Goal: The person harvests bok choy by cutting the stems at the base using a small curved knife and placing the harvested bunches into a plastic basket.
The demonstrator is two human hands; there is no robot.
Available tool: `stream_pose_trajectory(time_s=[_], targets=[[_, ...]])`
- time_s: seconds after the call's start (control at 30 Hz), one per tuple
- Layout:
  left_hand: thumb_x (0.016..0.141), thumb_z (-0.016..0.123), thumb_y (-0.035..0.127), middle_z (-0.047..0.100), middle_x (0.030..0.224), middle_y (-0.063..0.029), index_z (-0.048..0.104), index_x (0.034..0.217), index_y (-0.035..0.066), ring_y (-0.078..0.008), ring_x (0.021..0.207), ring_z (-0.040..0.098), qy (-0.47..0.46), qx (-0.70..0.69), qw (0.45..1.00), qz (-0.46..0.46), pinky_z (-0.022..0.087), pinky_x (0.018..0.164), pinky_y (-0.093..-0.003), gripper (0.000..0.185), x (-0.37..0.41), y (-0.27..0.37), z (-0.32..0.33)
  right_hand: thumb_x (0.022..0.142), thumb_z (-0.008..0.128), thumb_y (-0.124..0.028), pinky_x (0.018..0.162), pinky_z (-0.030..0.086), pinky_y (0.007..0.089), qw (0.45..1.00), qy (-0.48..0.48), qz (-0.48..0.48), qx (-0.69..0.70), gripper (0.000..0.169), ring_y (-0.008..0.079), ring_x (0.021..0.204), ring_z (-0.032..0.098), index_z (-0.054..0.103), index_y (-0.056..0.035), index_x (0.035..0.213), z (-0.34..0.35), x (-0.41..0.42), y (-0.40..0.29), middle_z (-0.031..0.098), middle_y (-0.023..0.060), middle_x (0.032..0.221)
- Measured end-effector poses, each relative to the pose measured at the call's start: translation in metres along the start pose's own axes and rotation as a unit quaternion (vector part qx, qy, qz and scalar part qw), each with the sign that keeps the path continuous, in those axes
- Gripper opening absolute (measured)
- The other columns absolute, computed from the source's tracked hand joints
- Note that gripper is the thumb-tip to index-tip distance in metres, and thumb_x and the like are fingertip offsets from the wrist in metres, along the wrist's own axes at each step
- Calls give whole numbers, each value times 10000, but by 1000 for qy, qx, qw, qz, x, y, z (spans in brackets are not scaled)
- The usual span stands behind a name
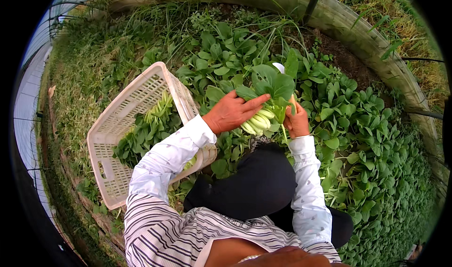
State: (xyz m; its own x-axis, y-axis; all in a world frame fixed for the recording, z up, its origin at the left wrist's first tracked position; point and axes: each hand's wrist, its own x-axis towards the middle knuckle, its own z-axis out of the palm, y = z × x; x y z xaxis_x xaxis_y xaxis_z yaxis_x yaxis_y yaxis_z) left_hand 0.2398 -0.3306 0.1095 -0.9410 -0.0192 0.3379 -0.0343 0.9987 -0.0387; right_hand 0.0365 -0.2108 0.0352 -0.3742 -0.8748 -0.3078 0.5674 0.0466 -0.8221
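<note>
My left hand [236, 111] is closed around a bunch of leafy greens with pale green stalks [259, 121], the stalk ends pointing towards me. Close by on the right, my right hand [296, 120] grips a tool with an orange handle [292, 102]; a white blade-like part [279, 67] shows beyond the leaves. A single leafy plant [280, 90] stands between the two hands, its thin stem hanging by my right fingers. Which hand bears that plant is hard to tell. To the left, a pale plastic crate [116, 115] lies tilted, with cut greens [152, 129] inside.
Dense leafy greens [370, 143] grow ahead and down the right side. Long grass [169, 23] and a curved plastic sheet wall [374, 37] with dark poles [313, 3] border the bed. My bent knee [261, 178] is just below the hands.
</note>
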Motion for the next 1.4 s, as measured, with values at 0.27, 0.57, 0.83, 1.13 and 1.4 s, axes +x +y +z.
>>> stream_pose_trajectory(time_s=[0.27, 0.57, 0.83, 1.13, 1.4], targets=[[700, 563, 73, 484, 1289, -119, 570, 1049, 24, -191, 894, 583, 62, -53, 997, -13, 409, 690, -325, 352, -20, 30, -13, 741, 660, -105, 604, 453, 280, 864, 262, -264, -340, 227, 133, 635, 536, 562, 14, 909, 2, -11, -19, 593, 64, 760], [754, 548, 124, 540, 1170, -90, 516, 900, 89, -228, 1143, 486, 126, 9, 992, 4, 296, 992, -494, 154, 29, 32, -1, 778, 623, -81, 449, 366, 224, 935, 137, -226, -238, 176, 91, 483, 451, 548, -3, 916, 38, -36, -40, 577, 47, 712], [682, 606, 70, 594, 983, -109, 493, 1125, 10, -203, 897, 576, 146, -550, 740, -358, 444, 806, -308, 462, 19, 5, 25, 780, 652, -108, 547, 391, 215, 886, 160, -206, -384, 215, 68, 600, 446, 592, 25, 939, -1, -29, -63, 561, 7, 735], [657, 642, 133, 631, 926, -167, 507, 1094, 2, -298, 859, 616, 81, -491, 776, -389, 474, 758, -367, 475, 42, 9, 32, 713, 693, -91, 620, 433, 234, 932, 12, -195, -305, 310, 82, 699, 500, 541, 10, 964, 34, -10, -48, 560, 25, 815], [673, 631, 187, 630, 779, -174, 500, 950, 40, -376, 767, 605, -76, -225, 909, -344, 472, 675, -456, 340, 65, -1, 24, 675, 670, -101, 425, 332, 211, 968, 30, -98, -229, 339, 50, 497, 420, 563, 13, 976, 13, 3, -35, 520, -3, 685]])
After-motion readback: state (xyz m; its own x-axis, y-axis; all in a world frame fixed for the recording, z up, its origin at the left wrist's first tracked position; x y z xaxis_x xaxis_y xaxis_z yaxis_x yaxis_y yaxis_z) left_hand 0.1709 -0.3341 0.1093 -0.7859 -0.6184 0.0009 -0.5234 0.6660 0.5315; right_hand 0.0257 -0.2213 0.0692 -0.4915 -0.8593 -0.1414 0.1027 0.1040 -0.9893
